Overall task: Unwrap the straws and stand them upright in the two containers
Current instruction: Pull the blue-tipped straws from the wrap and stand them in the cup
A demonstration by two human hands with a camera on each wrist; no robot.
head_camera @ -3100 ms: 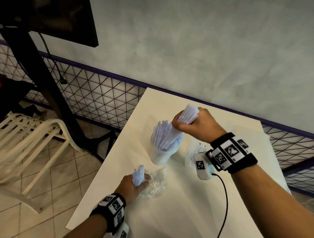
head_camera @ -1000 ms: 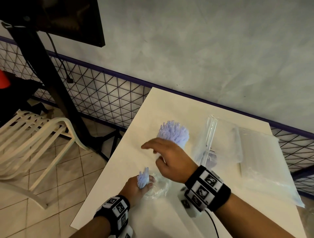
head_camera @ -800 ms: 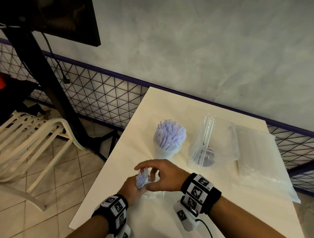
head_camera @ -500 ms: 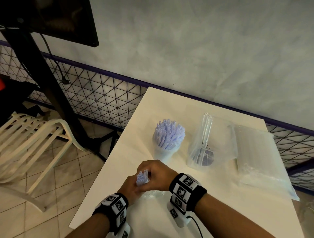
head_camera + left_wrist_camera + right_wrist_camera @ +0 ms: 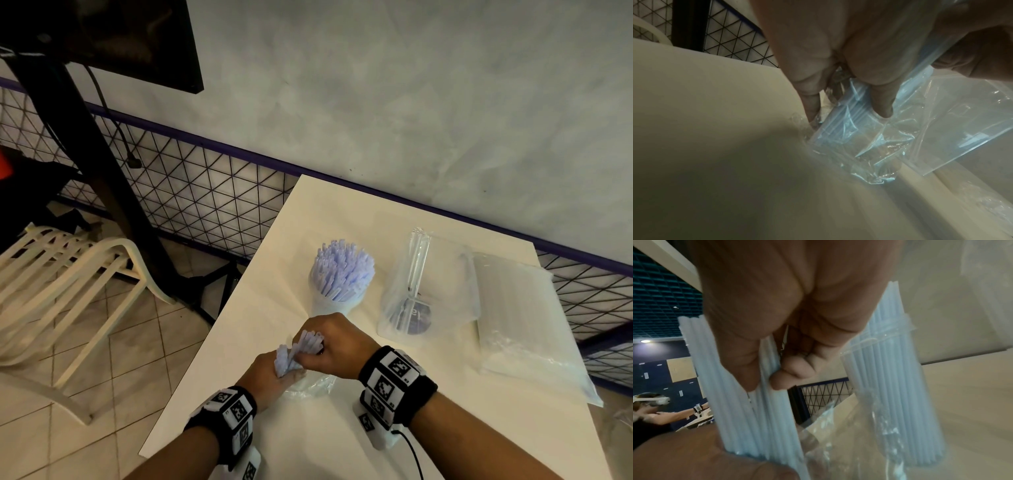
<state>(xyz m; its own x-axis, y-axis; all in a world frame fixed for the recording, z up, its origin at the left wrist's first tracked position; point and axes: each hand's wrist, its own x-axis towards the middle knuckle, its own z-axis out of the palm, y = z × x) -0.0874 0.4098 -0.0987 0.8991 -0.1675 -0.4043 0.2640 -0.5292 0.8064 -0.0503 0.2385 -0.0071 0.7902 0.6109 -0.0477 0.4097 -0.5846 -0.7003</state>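
Head view shows both hands meeting near the front edge of the white table point(image 5: 342, 212), just in front of the straw-filled container point(image 5: 337, 291). That container stands upright, packed with pale blue straws whose tips fan out above its rim. The left hand point(image 5: 265, 375) is wrapped around a bundle of straws point(image 5: 291, 353) still partly sheathed in a clear plastic wrapper point(image 5: 313, 383), its fingers point(image 5: 879, 104) curled round the wrapped lower part and pressing it onto the table. The right hand point(image 5: 337, 346) grips the bare upper ends of part of the same bundle, with thumb and curled fingers point(image 5: 789, 379) clamping a handful of straws point(image 5: 768, 410) between them. Right of the filled container stands a second clear container point(image 5: 411, 301) inside a loose transparent bag, holding only a few clear straws. Farther right of it, a flat sealed plastic pack point(image 5: 524, 318) lies on the table.
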